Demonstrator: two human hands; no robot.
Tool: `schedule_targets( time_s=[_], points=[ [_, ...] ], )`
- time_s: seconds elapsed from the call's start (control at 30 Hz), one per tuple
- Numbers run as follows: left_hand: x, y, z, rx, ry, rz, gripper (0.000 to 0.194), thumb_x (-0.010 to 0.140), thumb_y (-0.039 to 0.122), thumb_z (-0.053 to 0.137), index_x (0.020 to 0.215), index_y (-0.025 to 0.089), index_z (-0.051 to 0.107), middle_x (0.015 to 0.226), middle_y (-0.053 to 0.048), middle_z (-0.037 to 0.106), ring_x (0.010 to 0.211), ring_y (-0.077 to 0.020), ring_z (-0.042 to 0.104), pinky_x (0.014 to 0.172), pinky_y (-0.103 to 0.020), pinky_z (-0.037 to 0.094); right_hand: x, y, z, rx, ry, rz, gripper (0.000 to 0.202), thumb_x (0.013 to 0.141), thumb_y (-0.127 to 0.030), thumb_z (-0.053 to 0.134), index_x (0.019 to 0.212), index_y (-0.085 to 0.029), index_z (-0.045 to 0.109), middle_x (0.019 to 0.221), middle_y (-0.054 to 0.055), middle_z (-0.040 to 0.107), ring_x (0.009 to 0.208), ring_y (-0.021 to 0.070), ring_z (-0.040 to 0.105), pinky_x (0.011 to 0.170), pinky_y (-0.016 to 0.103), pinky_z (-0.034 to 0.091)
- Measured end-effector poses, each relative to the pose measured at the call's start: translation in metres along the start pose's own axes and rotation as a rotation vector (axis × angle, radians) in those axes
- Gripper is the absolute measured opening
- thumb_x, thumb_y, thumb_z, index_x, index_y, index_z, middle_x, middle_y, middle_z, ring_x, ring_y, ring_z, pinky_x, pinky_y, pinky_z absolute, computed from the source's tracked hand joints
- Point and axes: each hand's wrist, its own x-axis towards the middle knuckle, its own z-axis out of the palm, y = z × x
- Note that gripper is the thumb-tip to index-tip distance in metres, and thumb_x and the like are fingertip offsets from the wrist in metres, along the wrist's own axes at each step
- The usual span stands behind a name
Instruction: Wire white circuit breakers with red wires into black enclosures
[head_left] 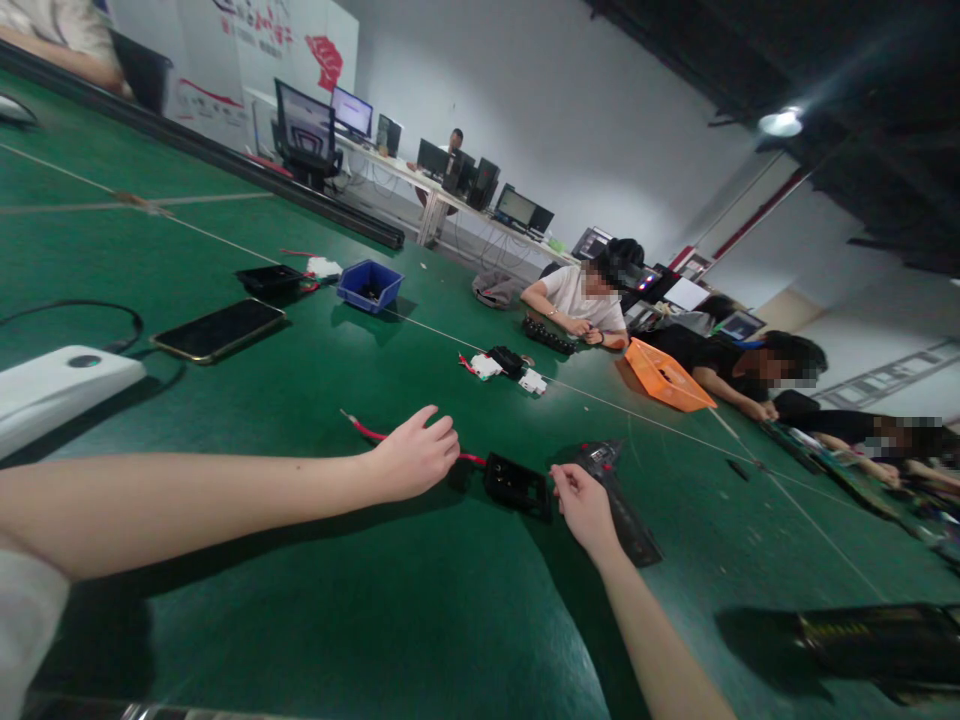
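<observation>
My left hand (420,455) is closed over a red cable (367,432), whose bare metal end sticks out to the left. On the other side of the fingers the cable runs into a small, open black plastic housing (517,484) lying on the green table (450,600). At the housing's right edge is my right hand (589,508), thumb and fingertips pinched together; whatever they hold is too small to tell. Partly behind that hand lies a long dark object (630,520), its kind unclear.
A phone (221,330), a white device (67,390), a blue bin (370,286) and another black housing (268,280) lie left. White-and-black parts (510,366) lie ahead. An orange bin (664,375) stands near seated people. A dark cylindrical object (877,640) lies lower right.
</observation>
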Motion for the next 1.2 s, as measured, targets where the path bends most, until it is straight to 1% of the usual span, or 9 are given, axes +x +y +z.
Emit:
schedule_targets(
  time_s=[0.03,0.1,0.17,0.37,0.53,0.73,0.87,1.07,1.2],
  points=[
    [-0.0003,0.0002,0.0014,-0.003,-0.018,0.002,0.018,0.095,0.022,0.055,0.096,0.013,0.071,0.089,-0.011,0.067,0.091,-0.0249,0.057,0.085,-0.043,0.044,-0.0003,0.0000,0.0001,0.004,-0.010,-0.001,0.049,0.094,-0.067,0.050,0.088,-0.021,0.066,0.061,0.001,0.061,0.046,0.0178,0.054,0.044,0.030,0.042],
    [-0.0008,0.0005,0.0031,-0.006,-0.043,0.006,0.016,0.094,0.019,0.056,0.090,0.013,0.070,0.083,-0.010,0.064,0.082,-0.0234,0.055,0.069,-0.037,0.039,-0.0005,0.0001,0.0003,0.005,-0.016,-0.013,0.048,0.094,-0.065,0.050,0.091,-0.021,0.067,0.064,0.001,0.063,0.047,0.0175,0.055,0.044,0.029,0.043],
    [-0.0008,0.0008,0.0030,-0.005,-0.052,0.010,0.014,0.094,0.018,0.056,0.088,0.014,0.068,0.081,-0.010,0.063,0.080,-0.0231,0.054,0.064,-0.035,0.034,-0.0002,0.0001,0.0002,-0.007,-0.013,-0.034,0.045,0.093,-0.063,0.054,0.093,-0.020,0.070,0.070,0.004,0.068,0.052,0.0183,0.058,0.048,0.030,0.045],
    [0.0018,0.0012,-0.0023,-0.003,-0.079,0.003,0.008,0.091,0.016,0.061,0.088,0.014,0.068,0.081,-0.008,0.062,0.079,-0.0229,0.054,0.061,-0.034,0.029,0.0014,0.0004,-0.0003,-0.042,0.009,-0.079,0.038,0.095,-0.051,0.052,0.101,-0.020,0.073,0.094,0.010,0.074,0.063,0.0207,0.064,0.057,0.033,0.053],
    [0.0015,0.0016,-0.0022,-0.002,-0.097,0.008,0.008,0.092,0.015,0.060,0.087,0.014,0.066,0.082,-0.009,0.062,0.081,-0.0239,0.054,0.062,-0.035,0.029,0.0022,0.0013,0.0013,-0.032,0.006,-0.047,0.040,0.094,-0.052,0.053,0.110,-0.019,0.069,0.086,0.007,0.074,0.055,0.0180,0.060,0.053,0.032,0.052],
    [0.0004,0.0012,0.0009,-0.006,-0.094,0.007,0.012,0.094,0.013,0.055,0.087,0.013,0.065,0.083,-0.010,0.061,0.082,-0.0243,0.055,0.065,-0.036,0.031,0.0019,-0.0005,0.0001,-0.043,-0.018,-0.030,0.040,0.091,-0.057,0.057,0.089,-0.019,0.072,0.070,0.003,0.068,0.058,0.0183,0.059,0.056,0.031,0.049],
    [0.0007,0.0007,0.0008,-0.015,-0.087,0.014,0.015,0.095,0.011,0.052,0.086,0.013,0.064,0.083,-0.010,0.061,0.082,-0.0243,0.054,0.065,-0.037,0.031,0.0022,0.0008,-0.0009,-0.065,-0.002,-0.031,0.037,0.091,-0.053,0.058,0.094,-0.019,0.073,0.078,0.004,0.071,0.062,0.0182,0.059,0.060,0.031,0.049],
    [0.0018,0.0001,-0.0029,-0.053,-0.095,0.011,0.016,0.096,0.011,0.052,0.087,0.012,0.064,0.083,-0.011,0.061,0.082,-0.0243,0.053,0.065,-0.037,0.030,0.0033,0.0057,-0.0001,-0.063,-0.003,-0.028,0.037,0.090,-0.048,0.059,0.107,-0.017,0.072,0.088,0.006,0.075,0.057,0.0157,0.057,0.058,0.030,0.049],
    [0.0025,-0.0004,-0.0021,-0.044,-0.087,0.016,0.018,0.096,0.011,0.050,0.085,0.013,0.064,0.082,-0.011,0.061,0.080,-0.0245,0.052,0.065,-0.037,0.029,0.0026,0.0087,-0.0001,-0.045,0.001,-0.022,0.038,0.092,-0.047,0.058,0.114,-0.017,0.068,0.097,0.008,0.076,0.056,0.0145,0.060,0.059,0.030,0.050]
  ],
)
